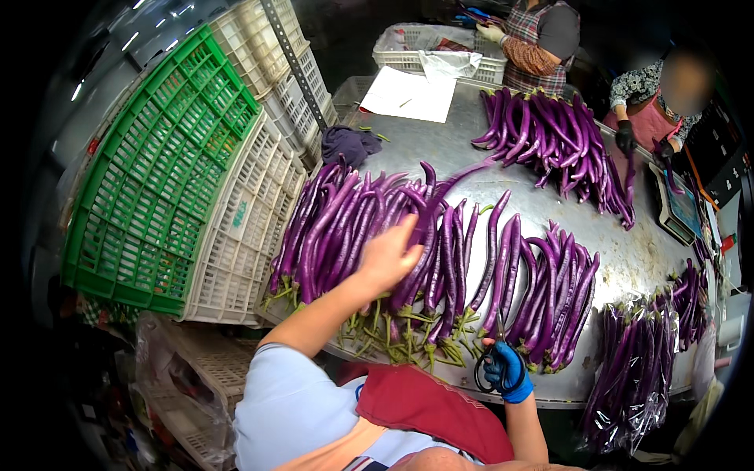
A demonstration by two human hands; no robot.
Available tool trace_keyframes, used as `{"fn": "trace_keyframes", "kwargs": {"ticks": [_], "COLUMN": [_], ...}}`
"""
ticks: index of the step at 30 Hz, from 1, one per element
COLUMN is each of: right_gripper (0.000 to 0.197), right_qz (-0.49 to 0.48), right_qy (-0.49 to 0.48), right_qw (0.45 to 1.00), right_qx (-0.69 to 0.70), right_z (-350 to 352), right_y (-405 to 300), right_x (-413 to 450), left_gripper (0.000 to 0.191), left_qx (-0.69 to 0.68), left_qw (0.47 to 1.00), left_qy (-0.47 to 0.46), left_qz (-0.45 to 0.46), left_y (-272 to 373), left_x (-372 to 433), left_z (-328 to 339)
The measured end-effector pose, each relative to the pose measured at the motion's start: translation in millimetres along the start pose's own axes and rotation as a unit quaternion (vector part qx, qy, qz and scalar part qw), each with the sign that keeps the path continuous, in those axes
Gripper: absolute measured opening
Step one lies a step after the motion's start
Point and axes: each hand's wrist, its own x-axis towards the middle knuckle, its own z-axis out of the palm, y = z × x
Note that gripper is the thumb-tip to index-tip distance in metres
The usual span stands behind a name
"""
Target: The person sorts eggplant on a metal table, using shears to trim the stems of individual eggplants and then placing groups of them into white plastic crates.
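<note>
My bare left hand (392,250) grips a long purple eggplant (446,187), blurred, which slants up and to the right over a row of other eggplants (330,235). Their green stems (412,321) point toward me at the near table edge, among trimmed stem pieces. On my right hand (508,372) is a blue glove, with a fingertip showing bare. It holds scissors (484,371) with black loop handles, blades pointing away from me. Just beyond the gloved hand lies a smaller bunch of eggplants (554,294).
Green (159,171) and white (241,229) plastic crates stand at the left. On the metal table (436,141) are a dark cloth (350,144), white paper (409,94), a far eggplant pile (542,135), a scale (677,200) and bagged eggplants (633,365). Two people work across it.
</note>
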Motion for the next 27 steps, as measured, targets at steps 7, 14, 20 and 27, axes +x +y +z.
{"fn": "trace_keyframes", "kwargs": {"ticks": [7, 14, 20, 27], "right_gripper": [0.035, 0.035, 0.033, 0.034], "right_qz": [0.018, 0.033, -0.022, -0.404], "right_qy": [0.019, 0.009, 0.055, 0.059], "right_qw": [0.999, 0.999, 0.997, 0.911], "right_qx": [-0.024, -0.036, -0.056, 0.059], "right_z": [18.5, 34.9, 44.0, 70.9], "right_y": [8.7, 15.7, 15.4, -61.1], "right_x": [9.7, 10.8, -1.1, -18.8], "left_gripper": [0.046, 0.046, 0.036, 0.025], "left_qx": [0.107, 0.029, 0.091, -0.060], "left_qw": [0.976, 0.964, 0.979, 0.998], "left_qy": [0.135, -0.085, -0.034, 0.032], "left_qz": [-0.134, -0.249, -0.181, -0.006], "left_y": [-147.1, -208.3, -218.7, -115.8], "left_x": [-30.6, -48.3, -35.8, -4.9], "left_z": [-74.5, -72.4, -56.2, -48.8]}}
